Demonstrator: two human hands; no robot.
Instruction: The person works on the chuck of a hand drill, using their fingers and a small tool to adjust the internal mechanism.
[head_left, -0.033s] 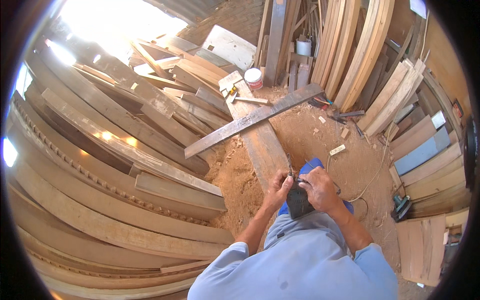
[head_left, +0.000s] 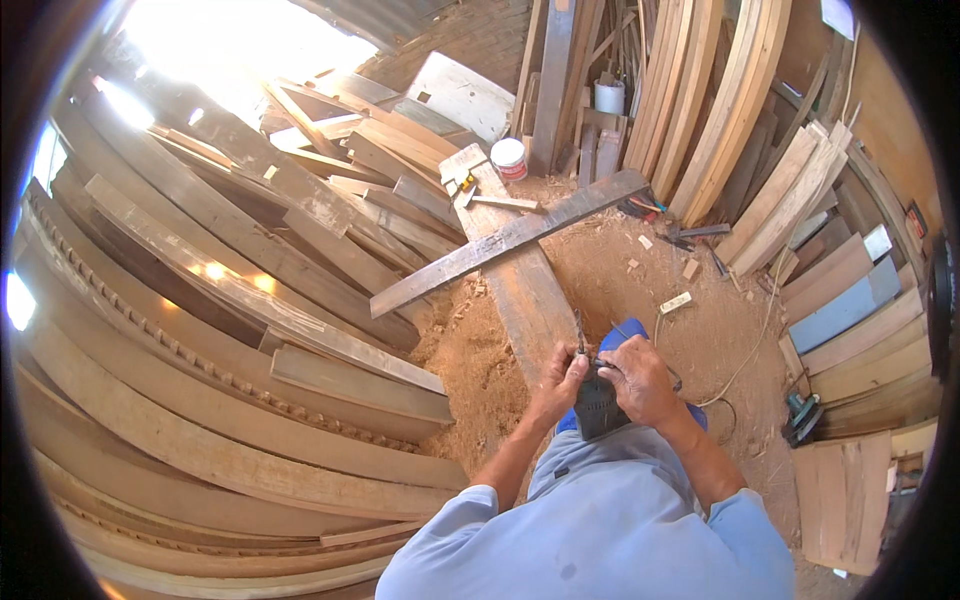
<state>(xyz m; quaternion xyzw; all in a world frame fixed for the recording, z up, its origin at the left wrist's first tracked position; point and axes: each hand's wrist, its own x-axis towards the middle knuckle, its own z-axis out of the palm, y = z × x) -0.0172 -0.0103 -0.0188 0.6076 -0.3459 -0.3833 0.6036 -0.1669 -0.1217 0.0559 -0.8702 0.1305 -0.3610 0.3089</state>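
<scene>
My left hand [head_left: 566,385] is closed around the front end of a dark power drill [head_left: 600,405], where a thin bit [head_left: 580,328] sticks up. Beside it, my right hand [head_left: 642,382] grips a small dark tool [head_left: 604,363] against the drill's front. The drill's body rests in my lap, over my grey-blue clothing and something bright blue, and is partly hidden by my hands. A long board [head_left: 530,310] lies just beyond my hands, with a dark beam [head_left: 430,280] across it.
Stacked planks [head_left: 200,380] fill the left side; more lean [head_left: 690,100] at the back and right. A white tub [head_left: 508,158], yellow tool [head_left: 466,183], hand tools [head_left: 685,232], power strip [head_left: 675,301], cord and teal power tool [head_left: 800,410] surround the sawdust-covered floor [head_left: 450,400].
</scene>
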